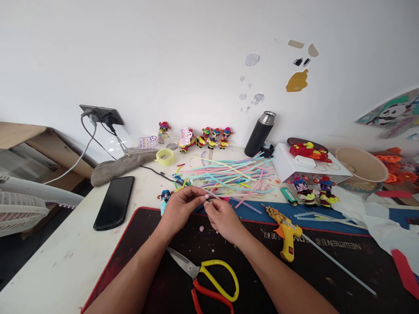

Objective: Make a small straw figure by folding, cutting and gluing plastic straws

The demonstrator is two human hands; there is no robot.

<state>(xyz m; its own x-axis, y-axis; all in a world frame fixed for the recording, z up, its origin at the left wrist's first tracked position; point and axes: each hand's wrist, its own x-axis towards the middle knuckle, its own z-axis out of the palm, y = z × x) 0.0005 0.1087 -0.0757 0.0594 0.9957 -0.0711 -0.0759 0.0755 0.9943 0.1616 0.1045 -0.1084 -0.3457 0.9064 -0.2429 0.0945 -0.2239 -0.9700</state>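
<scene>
My left hand point(183, 206) and my right hand point(224, 217) meet above the back of the black mat, thumbs and forefingers pinched close together. A pale pipe cleaner point(212, 194) runs out from between the fingers toward the right; its pinched end is mostly hidden. Just behind my hands lies a loose pile of pastel pipe cleaners point(225, 172). A small figure with a blue hat point(165, 196) is close to the left of my left hand. Scissors with one yellow and one red handle point(196, 271) lie open on the mat below my hands.
A yellow glue gun point(288, 235) with a long glue stick lies at right. Behind are a black thermos point(260, 134), several small figures point(215, 138), a yellow tape roll point(165, 157) and a white box point(281, 163). A phone point(114, 203) rests at left on the table.
</scene>
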